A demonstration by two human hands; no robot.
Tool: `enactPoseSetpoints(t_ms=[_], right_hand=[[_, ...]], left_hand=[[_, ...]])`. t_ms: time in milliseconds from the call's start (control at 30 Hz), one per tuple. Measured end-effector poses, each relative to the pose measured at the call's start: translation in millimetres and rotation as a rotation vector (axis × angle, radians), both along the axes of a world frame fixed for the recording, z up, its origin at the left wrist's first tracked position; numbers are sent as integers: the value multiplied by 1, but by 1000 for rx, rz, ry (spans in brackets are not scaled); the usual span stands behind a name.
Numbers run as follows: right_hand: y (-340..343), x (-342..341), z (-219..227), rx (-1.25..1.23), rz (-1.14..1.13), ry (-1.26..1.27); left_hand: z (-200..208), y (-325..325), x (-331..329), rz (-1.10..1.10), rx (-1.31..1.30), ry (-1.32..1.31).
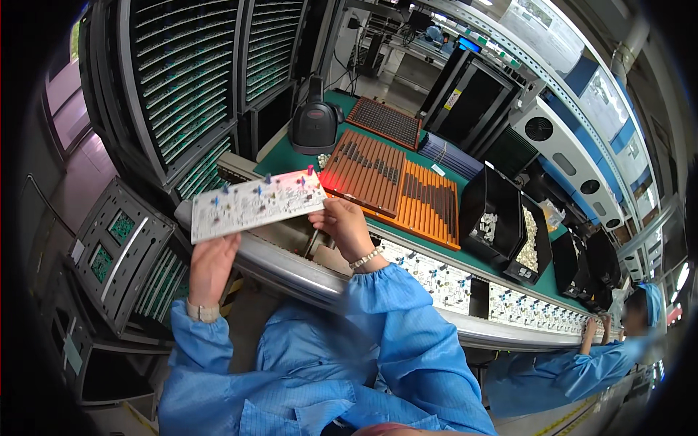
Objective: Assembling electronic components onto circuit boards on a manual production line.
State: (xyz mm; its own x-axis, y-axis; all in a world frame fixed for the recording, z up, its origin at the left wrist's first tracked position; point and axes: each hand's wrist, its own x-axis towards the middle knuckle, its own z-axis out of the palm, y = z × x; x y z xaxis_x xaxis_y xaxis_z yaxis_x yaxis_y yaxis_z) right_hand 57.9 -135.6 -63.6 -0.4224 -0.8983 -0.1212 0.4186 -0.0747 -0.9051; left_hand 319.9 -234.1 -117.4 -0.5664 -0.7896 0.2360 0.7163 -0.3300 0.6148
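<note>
Long white printed circuit board [254, 205] with small blue parts, gripped by left hand [211, 267] underneath and right hand [346, 225] at its end, above the conveyor rail [291, 269] along the green worktop [291, 156] edge

The underside of the white circuit board [256, 204] faces away, and the fingers of the left hand [211, 266] curl behind its near left edge, out of sight. The right hand [345, 226] covers the board's near right corner. Small parts standing on the board are too tiny to tell apart. Contents of the black bins [502, 218] on the right read only as pale bits. A co-worker [618, 341] at the far right is blurred and partly cut by the dark rim. The boards in the rack [182, 80] on the left blur into stripes.
</note>
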Motion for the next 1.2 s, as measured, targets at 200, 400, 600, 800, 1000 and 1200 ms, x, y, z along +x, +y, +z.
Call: enactPoseSetpoints(t_ms=[200,400,600,800,1000,1200], right_hand=[[-27,3,2,-71,-109,-30],[-57,1,-3,-110,-170,19],[-69,-10,-11,-132,-202,33],[-67,-8,-10,-149,-189,46],[-63,1,-6,-151,-167,102],[-64,6,-9,-155,-147,109]], left_hand=[[15,-50,-21,177,-62,-130],[8,-101,-43,256,-26,-145],[8,-122,-62,254,9,-143],[11,-125,-60,254,-2,-157],[6,-128,-51,269,8,-128],[12,-122,-46,307,32,-125]])
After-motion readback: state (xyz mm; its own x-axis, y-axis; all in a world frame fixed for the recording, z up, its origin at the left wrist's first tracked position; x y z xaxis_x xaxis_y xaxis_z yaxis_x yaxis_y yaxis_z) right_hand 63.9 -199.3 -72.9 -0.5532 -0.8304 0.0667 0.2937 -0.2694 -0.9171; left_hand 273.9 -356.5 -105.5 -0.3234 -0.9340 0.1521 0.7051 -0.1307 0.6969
